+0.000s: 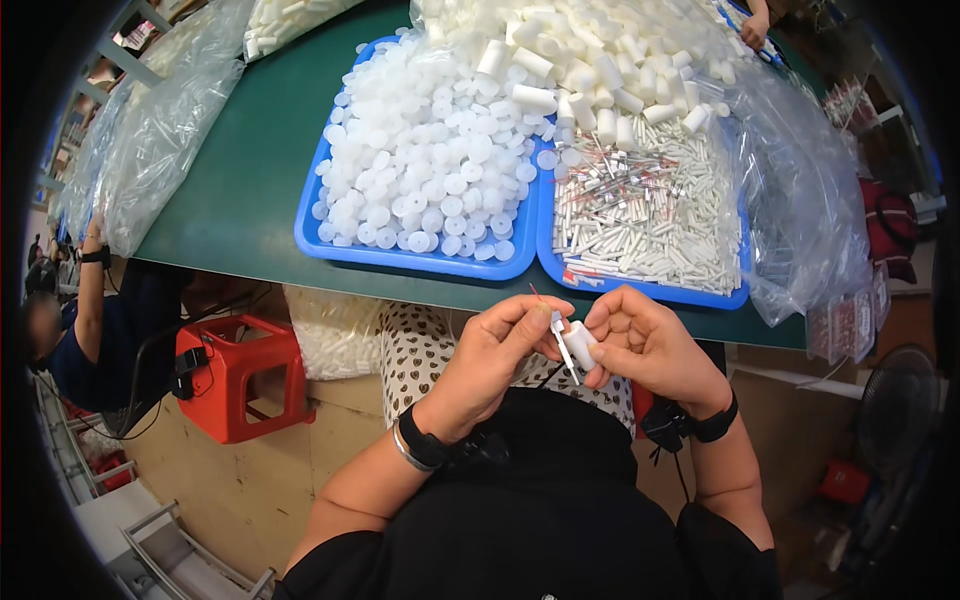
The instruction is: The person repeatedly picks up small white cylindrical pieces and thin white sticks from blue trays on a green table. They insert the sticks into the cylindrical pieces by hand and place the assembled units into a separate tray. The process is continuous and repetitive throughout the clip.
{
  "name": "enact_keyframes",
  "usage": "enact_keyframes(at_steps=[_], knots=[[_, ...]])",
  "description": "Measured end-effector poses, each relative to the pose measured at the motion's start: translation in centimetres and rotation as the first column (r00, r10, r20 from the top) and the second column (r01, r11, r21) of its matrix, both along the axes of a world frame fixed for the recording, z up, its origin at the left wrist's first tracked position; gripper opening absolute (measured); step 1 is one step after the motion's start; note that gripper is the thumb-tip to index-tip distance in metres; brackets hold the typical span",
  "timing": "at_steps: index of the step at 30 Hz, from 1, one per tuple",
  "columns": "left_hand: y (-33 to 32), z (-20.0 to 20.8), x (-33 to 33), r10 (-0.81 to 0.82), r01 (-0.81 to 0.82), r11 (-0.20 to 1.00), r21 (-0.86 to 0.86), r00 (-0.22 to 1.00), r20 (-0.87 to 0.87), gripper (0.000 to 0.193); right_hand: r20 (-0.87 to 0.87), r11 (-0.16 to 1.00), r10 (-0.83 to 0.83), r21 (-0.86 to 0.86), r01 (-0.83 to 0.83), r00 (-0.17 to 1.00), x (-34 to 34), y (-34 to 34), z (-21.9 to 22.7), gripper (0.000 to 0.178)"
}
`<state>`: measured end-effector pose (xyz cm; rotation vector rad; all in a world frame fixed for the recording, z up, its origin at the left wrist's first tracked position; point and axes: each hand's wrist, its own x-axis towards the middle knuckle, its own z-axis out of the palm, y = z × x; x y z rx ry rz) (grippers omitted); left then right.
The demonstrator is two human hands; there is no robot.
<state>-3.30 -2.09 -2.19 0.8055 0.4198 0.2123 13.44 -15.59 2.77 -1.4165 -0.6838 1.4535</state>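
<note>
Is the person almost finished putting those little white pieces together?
No. No finished pieces show. In hand: the left hand pushes a thin stick into a white tube held by the right hand. Left: one blue tray heaped with caps, another full of sticks, and piled tubes.

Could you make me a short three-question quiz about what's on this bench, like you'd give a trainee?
1. True or false: the left hand pinches a thin white stick.
2. The left blue tray holds: A) round white caps B) screws C) red tubes.
3. What does the right hand hold?

Key: 1 true. 2 A, caps. 3 a short white tube, like those heaped above the right tray.
</note>
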Motion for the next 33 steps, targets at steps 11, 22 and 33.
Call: enact_keyframes(at_steps=[11,22,33], knots=[[-0.4,0.3,0.5,-0.007,0.007,1.000,-0.003,0.998,-0.064,0.028,0.185,0.999,0.026,0.034,-0.032,0.982,-0.8,0.3,-0.4,0.013],[-1.4,1.3,1.0,-0.036,0.037,0.999,0.016,0.998,-0.045,0.042,-0.055,0.998,-0.061,0.024,0.063,0.997,-0.2,-0.6,-0.8,0.015],[-0.9,-0.1,0.9,-0.118,0.127,0.969,-0.211,0.992,0.055,0.014,0.869,0.766,0.385,-0.113,0.633,-0.310,12.7,-6.8,1.5,0.030]])
